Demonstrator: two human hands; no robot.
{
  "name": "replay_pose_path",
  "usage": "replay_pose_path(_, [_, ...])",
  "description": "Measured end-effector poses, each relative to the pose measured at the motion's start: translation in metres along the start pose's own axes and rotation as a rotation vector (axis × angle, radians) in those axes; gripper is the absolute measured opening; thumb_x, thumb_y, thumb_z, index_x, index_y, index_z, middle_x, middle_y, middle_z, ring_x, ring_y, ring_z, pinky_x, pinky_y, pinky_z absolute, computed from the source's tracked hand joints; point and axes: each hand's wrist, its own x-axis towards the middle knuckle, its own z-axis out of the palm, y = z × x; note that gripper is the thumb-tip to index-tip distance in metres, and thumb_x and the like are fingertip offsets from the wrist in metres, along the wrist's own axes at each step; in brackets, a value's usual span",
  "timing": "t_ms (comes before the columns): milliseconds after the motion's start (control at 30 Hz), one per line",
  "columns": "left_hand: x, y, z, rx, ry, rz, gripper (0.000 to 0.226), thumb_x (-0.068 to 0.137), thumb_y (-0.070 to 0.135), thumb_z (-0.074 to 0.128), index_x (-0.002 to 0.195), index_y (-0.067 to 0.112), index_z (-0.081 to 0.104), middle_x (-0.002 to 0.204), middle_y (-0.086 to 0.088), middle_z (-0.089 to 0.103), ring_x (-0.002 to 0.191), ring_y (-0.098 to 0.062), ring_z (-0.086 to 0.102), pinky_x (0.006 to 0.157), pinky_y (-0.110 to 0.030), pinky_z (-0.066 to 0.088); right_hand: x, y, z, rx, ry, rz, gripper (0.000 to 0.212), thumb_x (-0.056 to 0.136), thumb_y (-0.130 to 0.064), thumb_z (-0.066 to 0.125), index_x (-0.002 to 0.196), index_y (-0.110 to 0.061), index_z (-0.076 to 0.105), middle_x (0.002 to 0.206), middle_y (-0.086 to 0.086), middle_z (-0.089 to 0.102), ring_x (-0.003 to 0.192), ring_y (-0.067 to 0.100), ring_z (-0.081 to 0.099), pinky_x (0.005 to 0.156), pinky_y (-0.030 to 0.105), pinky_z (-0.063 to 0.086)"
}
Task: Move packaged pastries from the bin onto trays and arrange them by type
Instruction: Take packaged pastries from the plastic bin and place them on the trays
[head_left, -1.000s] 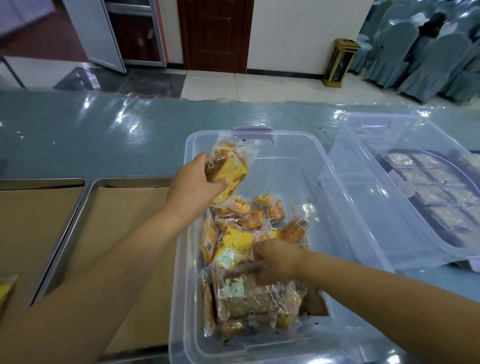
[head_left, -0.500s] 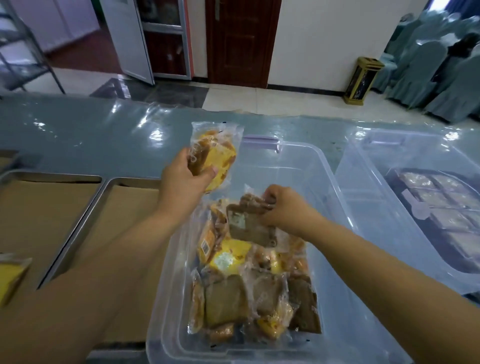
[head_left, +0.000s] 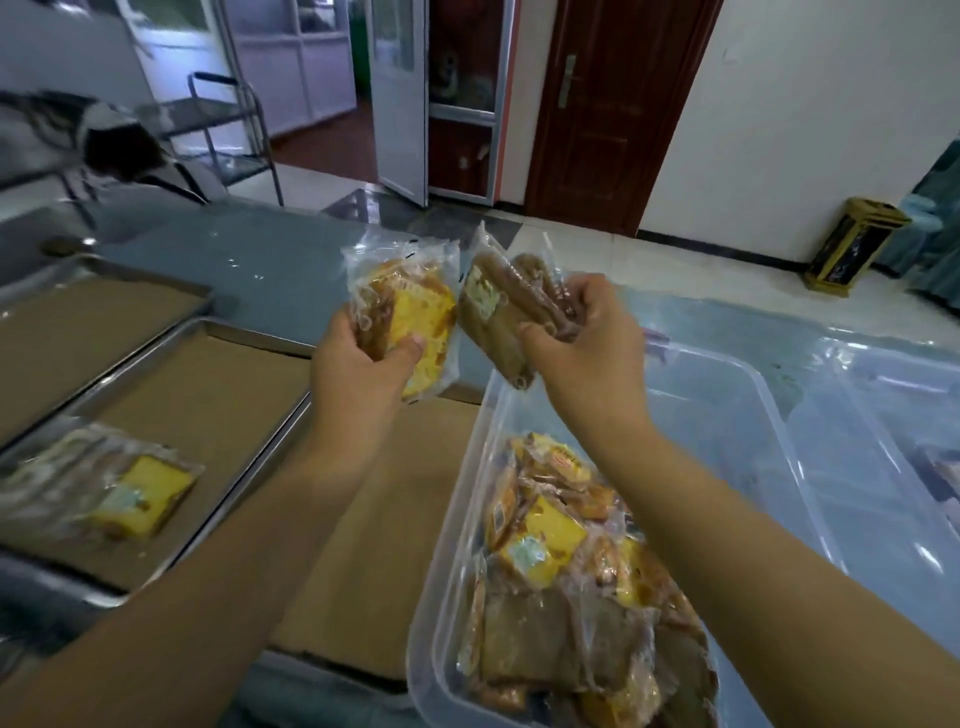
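**Glossy table, one pack in each hand**

Tiled floor and a dark wooden door (head_left: 613, 114) out back. Boxy gold-and-black trash can (head_left: 852, 249) by the white wall, spindly metal cart (head_left: 228, 130) off to the left. Up front, a grey-blue table (head_left: 270, 260), slick and shiny, catching glare.

Left hand (head_left: 358, 374) raised over the table, fingers curled round a clear crinkly pack of yellow cake (head_left: 415, 317), thumb pressed on the front. Spongy-looking yellow slab with a brown crust edge inside.

Right hand (head_left: 587, 353) up beside it, fingers and thumb pinching a brown pastry pack (head_left: 493, 312) at its lower end. Same crinkly film, pale label on the face. Possibly two packs bunched together, hard to tell.

Both packs held roughly upright, edges just about touching, above the far left corner of the bin (head_left: 737, 431).

Bin itself clear plastic, rounded corners, see-through walls. Jumbled pile of wrapped pastries (head_left: 566, 582) heaped at its near end: flat brown squares, yellow wedges, smaller orange-ish pieces. Second clear bin (head_left: 883, 415) just beside it on the right, blurry.

Three shallow metal trays on the left, each lined with matte brown paper:
- Nearest tray (head_left: 395, 519) under the left forearm, right beside the bin.
- Middle tray (head_left: 218, 395) carrying one wrapped yellow cake (head_left: 119, 493), lying flat near its front.
- Far tray (head_left: 78, 322) partly out of frame.
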Motion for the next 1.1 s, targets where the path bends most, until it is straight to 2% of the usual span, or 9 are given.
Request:
replay_pose_path(133, [0.016, -0.019, -0.040, 0.034, 0.015, -0.036, 0.050, 0.078, 0.030, 0.073, 0.123, 0.024, 0.053, 0.109, 0.008, 0.062, 0.096, -0.011, 0.060, 0.072, -0.022, 0.048, -0.006, -0.027, 0.055, -0.145, -0.068, -0.090, 0.027, 0.077, -0.029, 0.066, 0.099, -0.028, 0.050, 0.080, -0.013, 0.061, 0.075, 0.012, 0.062, 0.066, 0.041, 0.056])
replay_pose_path(333, [0.046, -0.070, -0.113, 0.137, -0.066, -0.109, 0.038, 0.082, 0.036, 0.067, 0.114, 0.026, 0.051, 0.102, 0.006, 0.063, 0.091, -0.015, 0.062, 0.074, -0.036, 0.053, -0.024, -0.055, 0.150, -0.315, -0.264, -0.131, 0.030, 0.078, -0.032, 0.065, 0.098, -0.020, 0.048, 0.078, -0.004, 0.061, 0.068, 0.018, 0.059, 0.057, 0.036, 0.051])
replay_pose_path(500, [0.052, -0.125, -0.160, 0.268, -0.303, -0.220, 0.016, 0.090, 0.030, 0.055, 0.099, 0.017, 0.051, 0.086, 0.004, 0.059, 0.081, -0.015, 0.059, 0.062, -0.029, 0.045, -0.052, -0.052, 0.224, -0.563, -0.577, -0.081, 0.016, 0.087, -0.026, 0.055, 0.095, -0.021, 0.042, 0.081, -0.001, 0.056, 0.073, 0.023, 0.058, 0.054, 0.030, 0.037])
replay_pose_path(633, [0.033, -0.160, -0.179, 0.170, -0.521, -0.242, 0.019, 0.087, 0.007, 0.055, 0.102, 0.017, 0.061, 0.092, 0.004, 0.065, 0.085, -0.003, 0.060, 0.065, -0.013, 0.043, -0.093, -0.036, 0.263, -0.637, -0.732, 0.070, 0.015, 0.090, -0.017, 0.052, 0.105, -0.014, 0.046, 0.095, 0.008, 0.060, 0.082, 0.026, 0.061, 0.061, 0.034, 0.049])
replay_pose_path(733, [0.024, -0.180, -0.187, 0.131, -0.549, -0.340, 0.020, 0.087, 0.005, 0.059, 0.091, 0.024, 0.059, 0.089, 0.005, 0.064, 0.087, -0.013, 0.060, 0.068, -0.020, 0.045, -0.125, -0.019, 0.272, -0.687, -0.716, 0.060, 0.012, 0.090, -0.015, 0.050, 0.101, -0.014, 0.044, 0.096, 0.010, 0.060, 0.081, 0.031, 0.062, 0.060, 0.035, 0.045])
replay_pose_path(867, [0.020, -0.210, -0.196, 0.278, -0.674, -0.415, 0.030, 0.084, 0.012, 0.067, 0.112, 0.010, 0.057, 0.104, -0.006, 0.065, 0.097, -0.021, 0.061, 0.085, -0.036, 0.049, -0.170, 0.012, 0.273, -0.691, -0.750, 0.117, 0.028, 0.089, -0.017, 0.053, 0.113, -0.017, 0.039, 0.108, 0.008, 0.056, 0.081, 0.032, 0.061, 0.057, 0.031, 0.040])
replay_pose_path(967, [0.019, -0.223, -0.202, 0.453, -0.721, -0.328, 0.027, 0.083, 0.020, 0.068, 0.106, 0.012, 0.055, 0.095, -0.005, 0.065, 0.084, -0.017, 0.062, 0.072, -0.034, 0.051, -0.196, 0.030, 0.278, -0.628, -0.869, 0.167, 0.058, 0.085, -0.029, 0.061, 0.134, -0.014, 0.034, 0.134, 0.010, 0.045, 0.109, 0.031, 0.054, 0.082, 0.036, 0.046])
replay_pose_path(1033, [0.020, -0.227, -0.207, 0.625, -0.705, -0.181, 0.025, 0.083, 0.027, 0.068, 0.100, 0.018, 0.052, 0.082, 0.001, 0.060, 0.067, -0.008, 0.056, 0.054, -0.024, 0.043, -0.207, 0.037, 0.281, -0.631, -0.913, 0.177, 0.076, 0.085, -0.038, 0.062, 0.145, -0.014, 0.022, 0.149, 0.010, 0.029, 0.132, 0.028, 0.034, 0.106, 0.038, 0.034])
replay_pose_path(1100, [0.023, -0.234, -0.211, 0.703, -0.666, -0.083, 0.034, 0.082, 0.031, 0.068, 0.106, 0.019, 0.049, 0.081, 0.003, 0.058, 0.063, -0.008, 0.054, 0.049, -0.024, 0.037, -0.213, 0.042, 0.282, -0.675, -0.947, 0.200, 0.081, 0.088, -0.047, 0.054, 0.150, -0.017, 0.010, 0.157, 0.007, 0.013, 0.143, 0.025, 0.015, 0.114, 0.040, 0.020])
